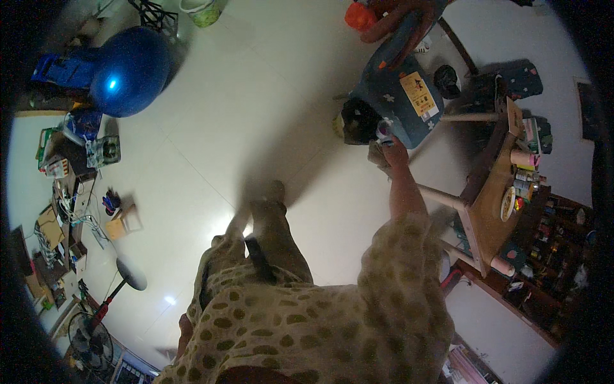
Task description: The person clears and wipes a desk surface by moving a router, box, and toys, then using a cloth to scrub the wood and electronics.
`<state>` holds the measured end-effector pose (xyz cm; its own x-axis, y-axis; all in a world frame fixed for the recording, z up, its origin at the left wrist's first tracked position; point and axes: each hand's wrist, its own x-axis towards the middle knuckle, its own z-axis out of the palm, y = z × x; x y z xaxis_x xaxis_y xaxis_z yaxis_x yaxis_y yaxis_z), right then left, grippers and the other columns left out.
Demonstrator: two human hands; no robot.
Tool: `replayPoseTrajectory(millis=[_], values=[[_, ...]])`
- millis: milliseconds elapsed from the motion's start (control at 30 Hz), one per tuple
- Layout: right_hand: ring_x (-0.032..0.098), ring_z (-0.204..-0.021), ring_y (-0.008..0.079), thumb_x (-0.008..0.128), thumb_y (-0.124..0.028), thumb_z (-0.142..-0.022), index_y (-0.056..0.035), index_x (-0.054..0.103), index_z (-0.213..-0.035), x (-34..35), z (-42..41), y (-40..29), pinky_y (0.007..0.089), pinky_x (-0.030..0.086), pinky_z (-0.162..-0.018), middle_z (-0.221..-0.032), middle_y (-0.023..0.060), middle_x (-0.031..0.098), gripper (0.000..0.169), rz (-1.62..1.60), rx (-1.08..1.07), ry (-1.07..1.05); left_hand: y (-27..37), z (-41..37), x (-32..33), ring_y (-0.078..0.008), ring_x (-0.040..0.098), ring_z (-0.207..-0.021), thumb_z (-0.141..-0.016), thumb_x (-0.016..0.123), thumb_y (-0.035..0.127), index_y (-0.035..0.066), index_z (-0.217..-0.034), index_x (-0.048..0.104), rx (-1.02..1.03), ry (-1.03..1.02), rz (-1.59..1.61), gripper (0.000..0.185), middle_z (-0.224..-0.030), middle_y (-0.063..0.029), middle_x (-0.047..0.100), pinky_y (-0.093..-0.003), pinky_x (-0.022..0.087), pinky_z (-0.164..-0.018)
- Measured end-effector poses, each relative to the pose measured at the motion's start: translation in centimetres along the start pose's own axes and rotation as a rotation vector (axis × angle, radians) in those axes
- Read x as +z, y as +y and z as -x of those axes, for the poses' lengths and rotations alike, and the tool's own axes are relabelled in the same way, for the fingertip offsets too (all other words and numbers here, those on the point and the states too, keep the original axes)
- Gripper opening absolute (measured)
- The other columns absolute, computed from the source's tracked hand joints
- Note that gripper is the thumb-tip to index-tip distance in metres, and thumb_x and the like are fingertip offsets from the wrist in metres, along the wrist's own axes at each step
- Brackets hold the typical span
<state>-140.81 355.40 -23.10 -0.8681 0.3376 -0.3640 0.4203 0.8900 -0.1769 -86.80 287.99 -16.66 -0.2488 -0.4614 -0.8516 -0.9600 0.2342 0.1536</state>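
Observation:
My right hand (397,152) reaches forward and grips a small whitish, partly clear item (384,130); its exact kind is too blurred to tell. Against the fingers on the left is a brownish-grey object (378,154), and I cannot tell whether it is held too. Just beyond the hand, a black plastic bag (360,122) lines what looks like a bin. Close by on the right stands a chair covered in blue flower-patterned fabric (386,98), with a yellow printed label (418,93) on it. My left hand is out of view; only a bit of that arm shows beside the spotted shirt.
A wooden table (494,211) at right carries a plate of food (507,204), jars and a pink roll. At left are a blue exercise ball (132,72), a small wooden stool (123,223), a standing fan (91,336) and a cluttered desk (72,201) with cables. Pale tiled floor (192,134) lies between.

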Motion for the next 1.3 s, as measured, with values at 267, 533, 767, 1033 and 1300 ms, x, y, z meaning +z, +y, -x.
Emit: replayPoseTrajectory(millis=[267, 533, 767, 1033, 1300], values=[[0.050, -0.105, 0.0321, 0.053, -0.034, -0.075, -0.0101, 0.041, -0.123, 2.8, 2.7, -0.3, 0.0422, 0.040, -0.088, -0.118, 0.0152, 0.050, 0.055, 0.039, -0.034, -0.194, -1.9, -0.9, 2.2, -0.0209, 0.059, -0.075, -0.081, 0.052, 0.033, 0.005, -0.082, 0.064, -0.051, -0.036, -0.035, 0.031, -0.085, -0.0095, 0.064, -0.0368, 0.045, -0.067], [0.056, -0.076, 0.0280, 0.052, -0.024, -0.071, -0.0085, 0.059, -0.081, 15.5, 12.4, 4.4, 0.0392, 0.045, -0.069, -0.078, 0.0106, 0.058, 0.019, 0.233, -1.396, 0.022, -9.4, -1.7, 6.7, -0.0211, 0.059, -0.078, -0.081, 0.051, 0.033, 0.004, -0.083, 0.065, -0.069, -0.041, 0.125, 0.032, -0.087, -0.0101, 0.064, -0.0363, 0.045, -0.070], [0.058, -0.079, 0.0281, 0.051, -0.028, -0.077, -0.0095, 0.064, -0.076, 20.3, 17.3, -12.6, 0.0387, 0.046, -0.069, -0.077, 0.0096, 0.061, 0.022, 0.770, -1.219, -0.407, -20.4, 1.5, 11.7, -0.0194, 0.060, -0.070, -0.079, 0.054, 0.028, -0.003, -0.093, 0.061, -0.029, 0.218, 1.015, 0.036, -0.081, -0.0109, 0.063, -0.0305, 0.048, -0.062], [0.049, -0.107, 0.0294, 0.050, -0.031, -0.083, -0.0075, 0.062, -0.101, 24.1, 31.7, -43.5, 0.0411, 0.039, -0.087, -0.110, 0.0152, 0.055, 0.032, 0.786, -0.758, -0.564, -23.0, 6.9, 8.6, -0.0192, 0.057, -0.079, -0.080, 0.054, 0.021, -0.006, -0.097, 0.055, -0.523, 0.480, 1.461, 0.032, -0.087, -0.0120, 0.058, -0.0308, 0.049, -0.066], [0.051, -0.101, 0.0349, 0.050, -0.039, -0.078, -0.0007, 0.060, -0.101, 27.7, 41.3, -60.5, 0.0428, 0.040, -0.084, -0.109, 0.0205, 0.055, 0.046, 0.773, -0.972, -0.677, -24.7, 3.8, 8.9, -0.0190, 0.055, -0.080, -0.081, 0.053, 0.018, -0.004, -0.095, 0.055, -0.591, 0.669, 1.838, 0.026, -0.088, -0.0112, 0.057, -0.0310, 0.048, -0.069]])
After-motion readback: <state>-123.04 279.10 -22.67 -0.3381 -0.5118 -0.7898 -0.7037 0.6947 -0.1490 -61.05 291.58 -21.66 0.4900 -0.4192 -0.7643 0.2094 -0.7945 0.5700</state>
